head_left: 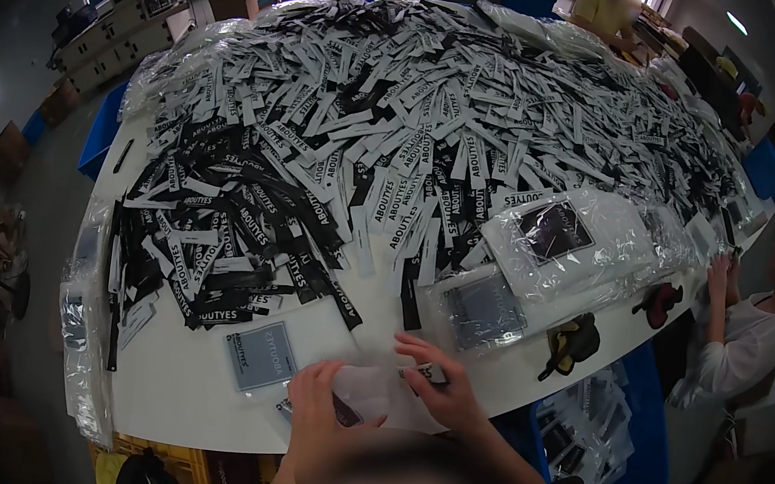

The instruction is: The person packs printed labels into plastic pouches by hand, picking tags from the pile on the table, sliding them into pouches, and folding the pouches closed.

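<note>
A translucent plastic bag (378,390) lies between my hands at the table's near edge. My left hand (319,402) grips its left side, over a dark printed patch. At the bag's right side is my right hand (442,386), its fingers bent around a small black-and-white piece (431,373). Just left of my hands lies a clear bag with a grey printed card (263,355). Beyond them spreads a large heap of black and white printed strips (421,139).
Clear-wrapped packs (564,241) and a grey-printed pack (484,309) lie to the right, near a black-and-yellow object (572,345). A blue bin (644,413) holds bags below. A co-worker (749,324) sits at right; another person (604,11) is at the back.
</note>
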Demonstrator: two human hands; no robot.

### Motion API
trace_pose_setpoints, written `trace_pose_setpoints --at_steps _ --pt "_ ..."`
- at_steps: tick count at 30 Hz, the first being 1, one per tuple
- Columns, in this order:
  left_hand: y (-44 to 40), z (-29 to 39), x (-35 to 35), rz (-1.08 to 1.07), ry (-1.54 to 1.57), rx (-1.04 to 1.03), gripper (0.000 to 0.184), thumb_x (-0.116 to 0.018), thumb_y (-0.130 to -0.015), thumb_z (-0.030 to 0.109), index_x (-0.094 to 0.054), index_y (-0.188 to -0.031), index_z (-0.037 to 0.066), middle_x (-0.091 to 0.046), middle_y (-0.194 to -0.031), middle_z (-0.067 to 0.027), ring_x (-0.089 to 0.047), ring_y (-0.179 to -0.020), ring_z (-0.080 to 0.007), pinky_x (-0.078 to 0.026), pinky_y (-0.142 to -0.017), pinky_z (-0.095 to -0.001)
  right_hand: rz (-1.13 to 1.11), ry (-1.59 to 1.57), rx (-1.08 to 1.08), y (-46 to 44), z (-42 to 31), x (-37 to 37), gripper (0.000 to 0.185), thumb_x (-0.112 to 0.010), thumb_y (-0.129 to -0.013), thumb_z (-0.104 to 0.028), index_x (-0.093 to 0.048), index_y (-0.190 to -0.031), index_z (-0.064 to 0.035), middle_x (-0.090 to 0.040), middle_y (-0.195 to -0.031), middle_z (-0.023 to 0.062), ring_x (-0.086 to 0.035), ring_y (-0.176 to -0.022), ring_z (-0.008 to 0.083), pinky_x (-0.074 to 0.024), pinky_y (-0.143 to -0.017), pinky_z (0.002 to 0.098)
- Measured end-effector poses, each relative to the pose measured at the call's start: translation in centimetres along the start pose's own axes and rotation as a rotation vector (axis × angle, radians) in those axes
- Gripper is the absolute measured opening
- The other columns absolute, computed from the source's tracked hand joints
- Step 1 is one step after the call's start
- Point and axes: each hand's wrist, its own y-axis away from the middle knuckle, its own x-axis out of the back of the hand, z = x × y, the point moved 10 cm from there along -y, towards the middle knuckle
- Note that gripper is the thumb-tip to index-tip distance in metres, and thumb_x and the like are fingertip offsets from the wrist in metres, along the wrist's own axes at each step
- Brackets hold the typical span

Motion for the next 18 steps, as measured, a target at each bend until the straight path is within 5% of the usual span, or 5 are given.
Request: trace_pose_setpoints --at_steps 2,7,14,16,18 --pt "-0.2 -0.2 -0.3 -0.046 -0.043 0.035 0.092 -0.083 -0.053 0.033 -0.036 -0.126 0.002 -0.043 -0.115 -0.0172 -0.040 -0.108 -0.0347 -0.031 -0.093 -0.0455 -0.078 0.034 -0.007 -0.1 0.2 0.0 0.033 -0.051 -0.089 -0.003 -0.050 -0.122 -0.0013 -0.052 -0.125 0.0170 -0.055 -0.105 0.0167 -0.0424 -0.091 0.0299" --pt "-0.4 0.8 -1.1 -0.115 0.013 0.055 0.093 -0.083 -0.054 0.033 -0.035 -0.127 0.002 -0.042 -0.117 -0.0181 -0.040 -0.108 -0.0346 -0.030 -0.093 -0.0443 0.108 -0.932 -0.073 -0.3 -1.0 0.6 0.033 -0.045 -0.093 -0.009 -0.043 -0.124 0.0051 -0.050 -0.124 0.0233 -0.047 -0.119 0.0322 -0.0375 -0.101 0.0403" --pt "-0.4 0.5 -0.2 -0.131 0.009 0.042 0.093 -0.083 -0.055 0.033 -0.035 -0.128 0.001 -0.042 -0.117 -0.0178 -0.040 -0.108 -0.0343 -0.030 -0.093 -0.0440 0.049 -1.002 -0.172 -0.4 0.2 -0.1 0.033 -0.040 -0.096 -0.014 -0.043 -0.124 0.0025 -0.051 -0.122 0.0249 -0.046 -0.119 0.0353 -0.0341 -0.104 0.0444" --pt "-0.4 0.8 -0.5 -0.162 0.052 0.048 0.092 -0.083 -0.055 0.032 -0.035 -0.128 0.002 -0.042 -0.117 -0.0175 -0.040 -0.108 -0.0341 -0.030 -0.093 -0.0437 -0.063 -1.002 -0.176 -0.2 -0.6 -1.0 0.034 -0.044 -0.095 -0.015 -0.045 -0.123 0.0027 -0.052 -0.124 0.0215 -0.046 -0.120 0.0297 -0.0338 -0.103 0.0395" --pt "-0.3 0.7 -1.0 -0.126 0.071 0.056 0.094 -0.083 -0.055 0.033 -0.034 -0.128 0.002 -0.041 -0.118 -0.0170 -0.039 -0.109 -0.0345 -0.028 -0.094 -0.0441 -0.249 -0.427 -0.301 0.4 -0.8 -3.4 0.037 -0.045 -0.095 -0.016 -0.043 -0.127 0.0030 -0.053 -0.125 0.0146 -0.048 -0.119 0.0214 -0.0358 -0.100 0.0327"
